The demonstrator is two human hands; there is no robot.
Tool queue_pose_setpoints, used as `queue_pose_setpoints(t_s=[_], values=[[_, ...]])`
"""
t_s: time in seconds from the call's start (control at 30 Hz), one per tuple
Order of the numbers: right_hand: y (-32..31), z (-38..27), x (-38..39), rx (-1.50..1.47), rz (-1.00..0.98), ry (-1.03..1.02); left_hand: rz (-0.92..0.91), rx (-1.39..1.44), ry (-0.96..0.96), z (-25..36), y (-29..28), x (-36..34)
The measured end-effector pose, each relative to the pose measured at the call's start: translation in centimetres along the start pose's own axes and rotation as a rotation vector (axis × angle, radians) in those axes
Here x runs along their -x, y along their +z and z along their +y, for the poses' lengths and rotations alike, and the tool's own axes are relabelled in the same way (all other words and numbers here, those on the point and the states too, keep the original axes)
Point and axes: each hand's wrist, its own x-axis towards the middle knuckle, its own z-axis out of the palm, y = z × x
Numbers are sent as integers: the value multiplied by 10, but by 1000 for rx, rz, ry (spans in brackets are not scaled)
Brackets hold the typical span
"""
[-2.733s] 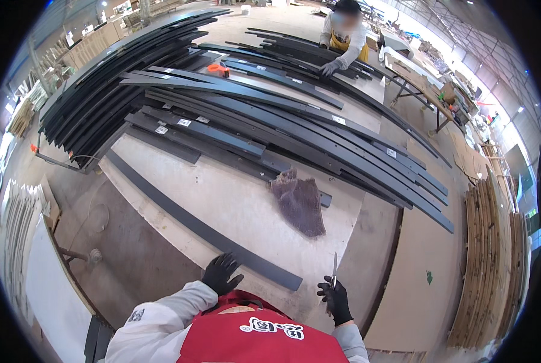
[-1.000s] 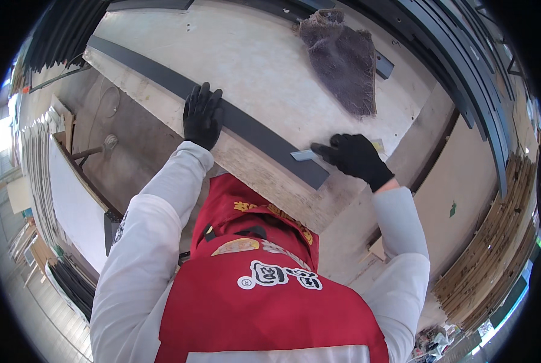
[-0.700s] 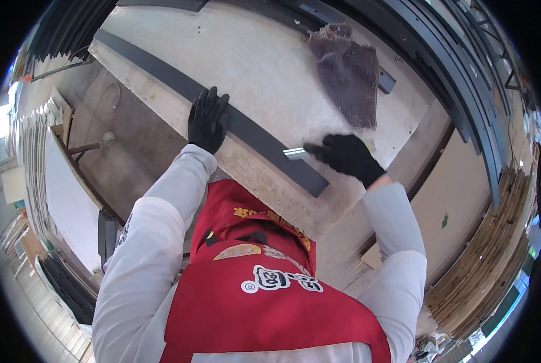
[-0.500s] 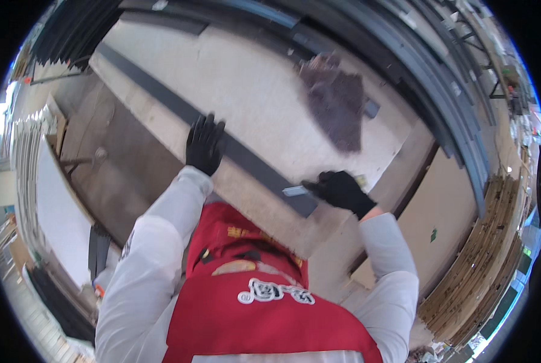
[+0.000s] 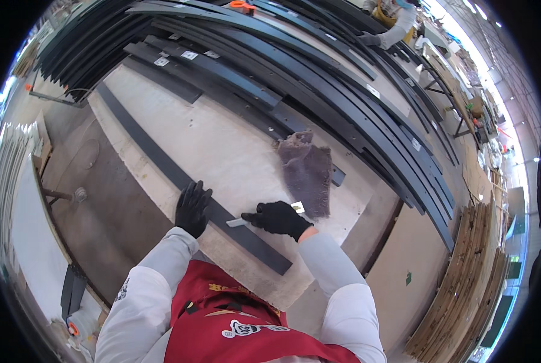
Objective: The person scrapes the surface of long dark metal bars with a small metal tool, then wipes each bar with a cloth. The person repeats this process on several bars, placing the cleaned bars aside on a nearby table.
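A long, flat dark grey strip (image 5: 143, 145) lies slantwise on the pale table, its near end toward me. My left hand (image 5: 193, 210), in a black glove, rests on the strip with its fingers stretched out. My right hand (image 5: 279, 219), also gloved in black, is closed round a tool with a flat silver-grey blade (image 5: 237, 222). That blade is over the strip, between my left hand and the near end. A pale, yellowish piece (image 5: 297, 207) shows at the hand's other side, perhaps the tool's end. The glove hides most of the handle.
A crumpled purplish-brown cloth (image 5: 306, 175) lies beyond my right hand. Many dark strips (image 5: 319, 91) are stacked along the table's far side. At the far right another person's arm (image 5: 394, 33) reaches over strips. Stacked brown boards (image 5: 458, 278) stand on the right, a white panel (image 5: 34, 224) on the left.
My right hand has moved with the tool along the strip, away from its near end and closer to my left hand. My view has tilted up, showing more of the far stacks.
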Motion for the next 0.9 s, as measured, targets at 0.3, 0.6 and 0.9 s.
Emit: queue_pose_setpoints(t_s=[0.3, 0.6, 0.9], values=[[10, 12, -75, 56, 209, -145, 139, 186, -78, 3, -14, 3], [5, 6, -85, 111, 62, -152, 149, 89, 385, 0, 0, 21], [-17, -9, -238, 227, 4, -171, -2, 300, 366, -5, 2, 16]])
